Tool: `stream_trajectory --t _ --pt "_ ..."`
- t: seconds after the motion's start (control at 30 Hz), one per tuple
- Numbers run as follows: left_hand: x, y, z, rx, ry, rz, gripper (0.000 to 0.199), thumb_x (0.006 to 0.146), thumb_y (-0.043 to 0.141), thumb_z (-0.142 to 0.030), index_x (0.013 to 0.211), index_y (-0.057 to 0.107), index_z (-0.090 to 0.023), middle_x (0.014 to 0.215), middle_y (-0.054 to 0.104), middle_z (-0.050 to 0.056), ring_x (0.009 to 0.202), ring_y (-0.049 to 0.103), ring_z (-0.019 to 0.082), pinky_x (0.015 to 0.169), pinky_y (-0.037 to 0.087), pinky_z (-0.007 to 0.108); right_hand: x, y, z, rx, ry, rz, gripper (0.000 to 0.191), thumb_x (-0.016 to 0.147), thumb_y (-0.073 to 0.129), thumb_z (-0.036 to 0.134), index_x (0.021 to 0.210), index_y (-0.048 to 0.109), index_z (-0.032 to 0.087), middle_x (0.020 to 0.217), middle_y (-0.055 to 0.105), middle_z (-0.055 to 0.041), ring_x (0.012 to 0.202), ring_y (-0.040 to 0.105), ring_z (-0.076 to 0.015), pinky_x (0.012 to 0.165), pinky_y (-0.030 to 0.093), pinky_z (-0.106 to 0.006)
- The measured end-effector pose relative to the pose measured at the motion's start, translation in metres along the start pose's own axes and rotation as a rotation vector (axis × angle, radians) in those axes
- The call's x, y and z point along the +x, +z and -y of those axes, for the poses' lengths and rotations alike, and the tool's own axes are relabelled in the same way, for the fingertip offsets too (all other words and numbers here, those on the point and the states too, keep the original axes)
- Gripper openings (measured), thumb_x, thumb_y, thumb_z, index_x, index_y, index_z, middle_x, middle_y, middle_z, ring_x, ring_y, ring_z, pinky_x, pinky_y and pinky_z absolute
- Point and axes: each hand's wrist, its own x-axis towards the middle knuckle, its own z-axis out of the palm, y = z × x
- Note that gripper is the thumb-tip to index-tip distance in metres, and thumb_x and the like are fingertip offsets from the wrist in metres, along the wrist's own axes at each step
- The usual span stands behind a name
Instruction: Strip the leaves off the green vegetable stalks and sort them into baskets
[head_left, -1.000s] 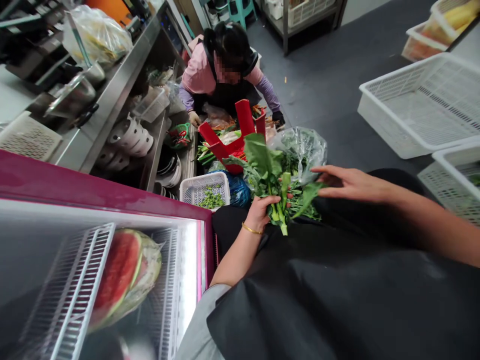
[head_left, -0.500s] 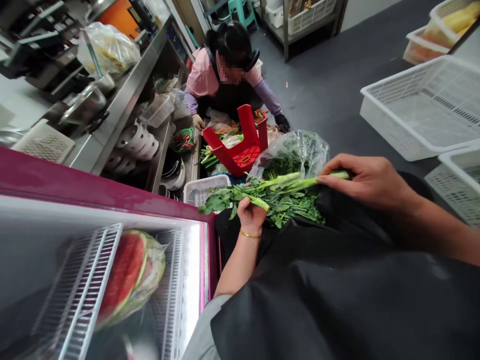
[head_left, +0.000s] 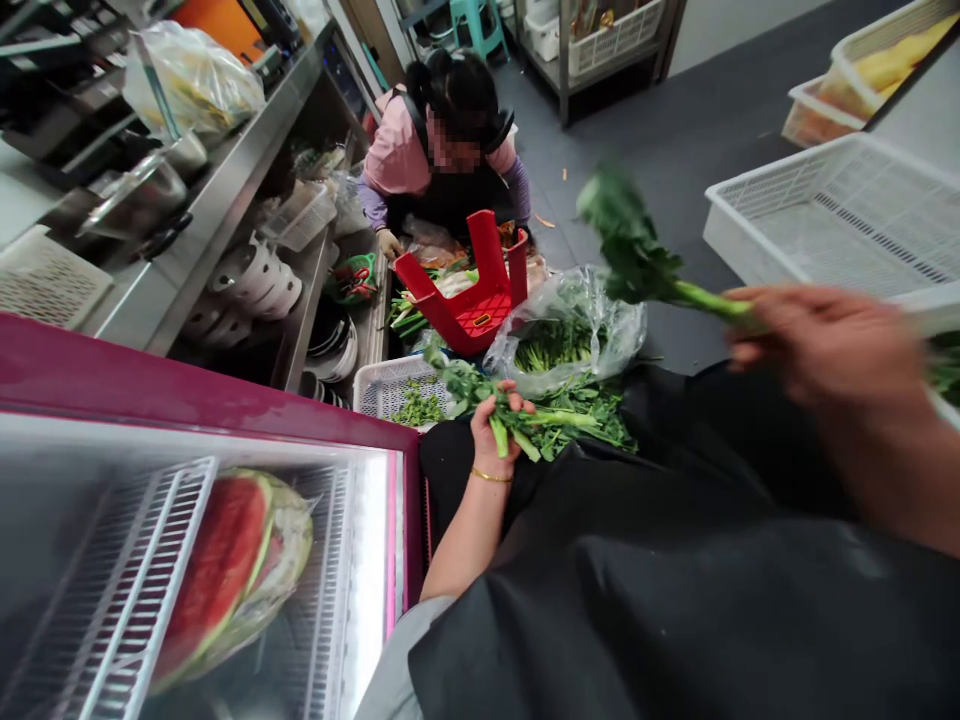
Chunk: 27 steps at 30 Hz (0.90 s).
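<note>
My left hand [head_left: 498, 430] is closed around several leafy green stalks [head_left: 517, 436], low over my lap. Raised to the right, my right hand [head_left: 825, 350], smeared by motion, grips the stem of another leafy green stalk [head_left: 697, 297]; its leaves point up and away from me. More loose greens [head_left: 600, 410] lie just beyond my left hand. Behind them a clear plastic bag [head_left: 626, 330] holds a bunch of the same greens. A white perforated basket [head_left: 367, 388] with small green pieces in it stands to the left of my left hand.
An upturned red stool [head_left: 480, 320] stands before a crouching co-worker [head_left: 405, 150]. White crates [head_left: 795, 250] are at the right, with some greens at the right edge. A glass-topped fridge [head_left: 300, 425] holding a cut watermelon [head_left: 217, 560] fills the lower left; a steel counter [head_left: 225, 165] runs behind it.
My right hand has moved up and right with a leafy stalk, away from the bunch. My left hand keeps the other stalks. The co-worker's arm on the right has drawn in.
</note>
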Motion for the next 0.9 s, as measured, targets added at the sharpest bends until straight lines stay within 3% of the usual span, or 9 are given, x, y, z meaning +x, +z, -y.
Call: stream_trajectory --t 0.1,0.17,0.23,0.33,0.4,0.5,0.6,0.77,0.9 --pt "-0.003 0.018 0.014 0.100 -0.096 0.034 0.038 0.062 0.070 -0.031 0.097 0.066 -0.016 0.075 0.067 0.003 0.064 0.065 0.018 0.056 0.050 0.028 -0.021 0.070 -0.024 0.280 0.251 0.385 0.040 0.067 0.073 0.048 0.093 0.060 0.021 0.069 0.063 -0.0030 0.052 0.060 -0.0171 0.054 0.051 -0.033" --pt "-0.004 0.028 0.020 0.171 -0.135 -0.032 0.034 0.060 0.073 -0.028 0.091 0.067 -0.014 0.072 0.068 0.004 0.061 0.066 0.019 0.060 0.051 0.030 -0.037 0.104 -0.043 0.315 0.249 0.574 0.038 0.070 0.070 0.049 0.093 0.056 0.022 0.069 0.064 -0.0011 0.056 0.062 -0.0176 0.055 0.051 -0.032" --pt "-0.003 0.034 0.022 0.237 -0.145 -0.113 0.031 0.057 0.077 -0.025 0.083 0.067 -0.012 0.065 0.068 0.004 0.055 0.065 0.019 0.061 0.052 0.032 -0.047 0.118 -0.057 0.254 0.167 0.618 0.034 0.074 0.066 0.049 0.089 0.055 0.022 0.069 0.063 0.0000 0.056 0.061 -0.0159 0.054 0.050 -0.030" --pt "-0.002 0.038 0.019 0.289 -0.109 -0.125 0.035 0.051 0.081 -0.021 0.081 0.067 -0.010 0.070 0.070 0.005 0.055 0.065 0.017 0.060 0.052 0.030 -0.042 0.113 -0.060 0.035 -0.024 0.665 0.028 0.076 0.065 0.047 0.077 0.058 0.020 0.063 0.060 0.0002 0.056 0.057 -0.0138 0.056 0.047 -0.028" --pt "-0.002 0.038 0.017 0.305 -0.096 -0.093 0.036 0.050 0.082 -0.022 0.080 0.067 -0.010 0.071 0.071 0.006 0.056 0.065 0.017 0.058 0.051 0.029 -0.028 0.105 -0.053 -0.050 -0.071 0.752 0.028 0.076 0.064 0.047 0.076 0.062 0.018 0.065 0.061 -0.0007 0.059 0.057 -0.0137 0.058 0.048 -0.027" --pt "-0.001 0.040 0.015 0.356 -0.162 -0.017 0.036 0.050 0.081 -0.023 0.081 0.067 -0.011 0.069 0.070 0.006 0.055 0.065 0.018 0.057 0.051 0.029 -0.005 0.100 -0.038 -0.023 0.052 0.793 0.033 0.070 0.068 0.049 0.078 0.063 0.018 0.061 0.061 0.0004 0.053 0.057 -0.0131 0.052 0.047 -0.026" --pt "-0.005 0.041 0.015 0.365 -0.187 0.038 0.036 0.050 0.080 -0.020 0.082 0.068 -0.012 0.073 0.072 0.007 0.055 0.064 0.017 0.056 0.050 0.028 0.009 0.106 -0.030 0.035 0.160 0.789 0.034 0.060 0.076 0.045 0.066 0.059 0.017 0.050 0.057 0.0013 0.045 0.054 -0.0132 0.045 0.043 -0.025" --pt "-0.021 0.036 0.014 0.262 -0.242 0.007 0.030 0.061 0.073 -0.029 0.085 0.069 -0.010 0.078 0.072 0.010 0.055 0.061 0.012 0.052 0.046 0.022 0.014 0.117 -0.038 0.236 0.214 0.642 0.035 0.062 0.074 0.051 0.069 0.061 0.019 0.059 0.063 -0.0027 0.052 0.060 -0.0171 0.051 0.050 -0.032" --pt "-0.024 0.031 0.017 0.295 -0.182 -0.074 0.028 0.059 0.074 -0.028 0.078 0.069 -0.008 0.062 0.069 0.007 0.050 0.059 0.012 0.053 0.046 0.023 0.018 0.119 -0.046 0.261 0.204 0.633 0.037 0.060 0.075 0.054 0.069 0.063 0.020 0.060 0.064 -0.0032 0.055 0.061 -0.0180 0.054 0.052 -0.034"
